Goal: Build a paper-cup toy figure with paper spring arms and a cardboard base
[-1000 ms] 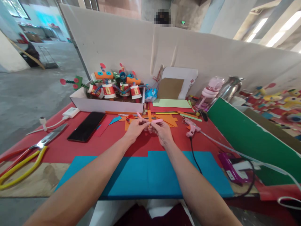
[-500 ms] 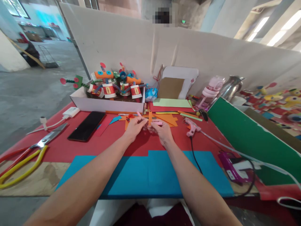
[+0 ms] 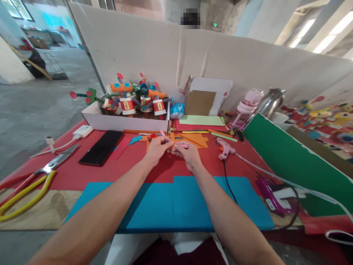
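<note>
My left hand is closed at the middle of the red work surface, its fingertips on a small orange paper strip. Close against it, my right hand is closed too, with a pink stick-like piece between its fingers and its fingertips at the strip's lower end. A second pink piece pokes up by my left fingers. Behind the hands lie orange paper cutouts. The fingers hide part of the strip.
A white box of paper-cup figures stands behind, left of centre. A phone and large scissors lie left. To the right are a pink glue gun, its cord and a green board. Blue sheets cover the front edge.
Both hands have come closer together. The orange strip between them has shifted slightly left and lower.
</note>
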### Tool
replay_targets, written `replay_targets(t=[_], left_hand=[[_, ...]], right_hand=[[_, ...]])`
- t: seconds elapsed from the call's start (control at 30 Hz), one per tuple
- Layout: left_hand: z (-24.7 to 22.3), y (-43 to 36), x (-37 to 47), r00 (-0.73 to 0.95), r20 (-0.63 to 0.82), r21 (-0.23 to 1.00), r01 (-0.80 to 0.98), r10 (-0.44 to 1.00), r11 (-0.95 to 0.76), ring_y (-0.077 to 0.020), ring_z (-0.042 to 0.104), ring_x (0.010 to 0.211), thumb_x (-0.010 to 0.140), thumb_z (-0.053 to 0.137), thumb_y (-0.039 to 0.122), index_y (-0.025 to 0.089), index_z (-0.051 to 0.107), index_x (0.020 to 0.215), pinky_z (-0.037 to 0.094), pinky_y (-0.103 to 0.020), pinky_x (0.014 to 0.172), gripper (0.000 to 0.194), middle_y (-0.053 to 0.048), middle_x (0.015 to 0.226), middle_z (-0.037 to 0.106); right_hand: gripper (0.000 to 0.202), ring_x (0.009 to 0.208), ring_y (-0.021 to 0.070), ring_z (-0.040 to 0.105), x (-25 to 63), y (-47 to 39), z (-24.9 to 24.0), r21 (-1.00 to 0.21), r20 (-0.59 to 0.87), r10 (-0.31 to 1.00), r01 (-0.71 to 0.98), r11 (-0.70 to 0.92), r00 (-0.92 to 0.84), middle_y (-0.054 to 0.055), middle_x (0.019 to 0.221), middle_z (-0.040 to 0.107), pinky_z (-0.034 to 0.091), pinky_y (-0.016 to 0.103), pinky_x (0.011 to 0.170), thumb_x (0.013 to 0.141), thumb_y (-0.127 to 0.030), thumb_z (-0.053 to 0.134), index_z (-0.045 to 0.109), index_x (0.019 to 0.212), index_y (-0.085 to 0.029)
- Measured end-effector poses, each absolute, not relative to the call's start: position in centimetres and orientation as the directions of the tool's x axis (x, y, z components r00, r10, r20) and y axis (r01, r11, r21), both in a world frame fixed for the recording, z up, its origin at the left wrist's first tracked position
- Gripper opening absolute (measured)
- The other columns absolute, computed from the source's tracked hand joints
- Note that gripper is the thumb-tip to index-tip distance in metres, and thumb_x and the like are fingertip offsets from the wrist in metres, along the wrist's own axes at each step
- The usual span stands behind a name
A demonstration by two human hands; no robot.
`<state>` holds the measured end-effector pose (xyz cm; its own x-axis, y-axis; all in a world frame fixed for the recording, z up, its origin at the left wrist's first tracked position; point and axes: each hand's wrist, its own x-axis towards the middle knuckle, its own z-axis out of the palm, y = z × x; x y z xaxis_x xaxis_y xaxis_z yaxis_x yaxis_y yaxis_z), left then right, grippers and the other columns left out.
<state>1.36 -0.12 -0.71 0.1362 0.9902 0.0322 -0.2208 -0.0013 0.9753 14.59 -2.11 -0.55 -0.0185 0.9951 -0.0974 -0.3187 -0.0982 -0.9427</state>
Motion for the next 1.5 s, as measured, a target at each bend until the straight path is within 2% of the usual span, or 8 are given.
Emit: replay_targets(t=[0.17,0.43,0.77,0.9,1.0,1.07,1.23,1.5], left_hand=[[-0.7,-0.1,1.3,0.125,0.029,0.977,-0.214,0.992,-0.002,-0.0077,0.050,0.048,0.059,0.078,0.035,0.015,0.057,0.063,0.041,-0.021,0.048,0.029,0.003,0.052,0.058],[-0.4,-0.3,1.5,0.245,-0.071,0.975,-0.189,0.967,0.120,-0.0114,0.061,0.053,0.065,0.078,0.036,0.013,0.064,0.074,0.047,-0.023,0.052,0.029,-0.002,0.062,0.066],[-0.6,-0.3,1.5,0.145,-0.020,0.986,-0.162,0.989,0.043,-0.0092,0.053,0.050,0.058,0.080,0.038,0.014,0.066,0.068,0.043,-0.022,0.051,0.030,0.001,0.055,0.061],[-0.6,0.0,1.3,0.108,-0.010,0.979,-0.202,0.994,0.032,-0.0088,0.050,0.050,0.057,0.080,0.038,0.014,0.063,0.063,0.041,-0.022,0.050,0.030,0.001,0.054,0.059],[-0.6,-0.1,1.4,0.108,-0.024,0.965,-0.255,0.994,0.051,-0.0096,0.050,0.050,0.057,0.080,0.038,0.014,0.063,0.063,0.040,-0.022,0.048,0.030,0.000,0.054,0.059],[-0.6,-0.1,1.5,0.105,-0.022,0.959,-0.278,0.994,0.051,-0.0091,0.050,0.050,0.056,0.080,0.036,0.013,0.064,0.063,0.041,-0.022,0.049,0.029,0.000,0.054,0.059],[-0.6,-0.2,1.6,0.120,-0.037,0.953,-0.294,0.992,0.071,-0.0079,0.051,0.051,0.055,0.081,0.034,0.012,0.067,0.066,0.041,-0.022,0.053,0.029,0.000,0.056,0.061],[-0.5,-0.2,1.7,0.102,-0.019,0.966,-0.257,0.995,0.044,-0.0080,0.051,0.051,0.054,0.083,0.034,0.012,0.069,0.068,0.042,-0.023,0.054,0.029,0.000,0.056,0.062]], right_hand=[[0.030,0.053,0.0120,0.065,14.6,-2.1,-0.4,-0.943,-0.103,0.994,-0.316,-0.106,-0.028,-0.001,0.057,0.068,0.059,0.029,0.066,0.052,-0.034,0.084,0.067,0.070,-0.016],[0.029,0.051,0.0123,0.064,14.7,-1.8,-0.5,-0.926,-0.089,0.989,-0.375,-0.038,0.120,-0.001,0.056,0.068,0.057,0.027,0.061,0.052,-0.031,0.083,0.066,0.069,-0.016],[0.030,0.054,0.0111,0.063,14.8,-1.8,-0.4,-0.945,-0.084,0.987,-0.326,-0.036,0.135,-0.002,0.058,0.067,0.055,0.025,0.060,0.053,-0.034,0.082,0.069,0.073,-0.016],[0.028,0.052,0.0093,0.061,16.0,-1.3,-0.2,-0.925,-0.031,0.961,-0.371,0.077,0.276,-0.004,0.055,0.065,0.055,0.023,0.058,0.056,-0.036,0.082,0.065,0.070,-0.018],[0.028,0.048,0.0080,0.059,16.6,-0.9,-0.3,-0.878,-0.058,0.923,-0.460,0.133,0.380,-0.006,0.054,0.062,0.054,0.021,0.054,0.057,-0.035,0.082,0.061,0.068,-0.019],[0.028,0.048,0.0077,0.058,16.6,-0.9,-0.4,-0.868,-0.116,0.943,-0.493,0.057,0.313,-0.006,0.053,0.062,0.053,0.020,0.052,0.056,-0.032,0.084,0.062,0.067,-0.019],[0.022,0.054,0.0099,0.063,15.5,-1.4,-0.6,-0.872,-0.192,0.981,-0.456,-0.180,-0.022,-0.001,0.058,0.067,0.055,0.021,0.059,0.057,-0.026,0.085,0.068,0.068,-0.016],[0.022,0.054,0.0096,0.063,15.1,-1.3,-1.1,-0.858,-0.179,0.983,-0.484,-0.172,-0.032,-0.001,0.059,0.068,0.053,0.021,0.058,0.057,-0.024,0.085,0.069,0.071,-0.016]])
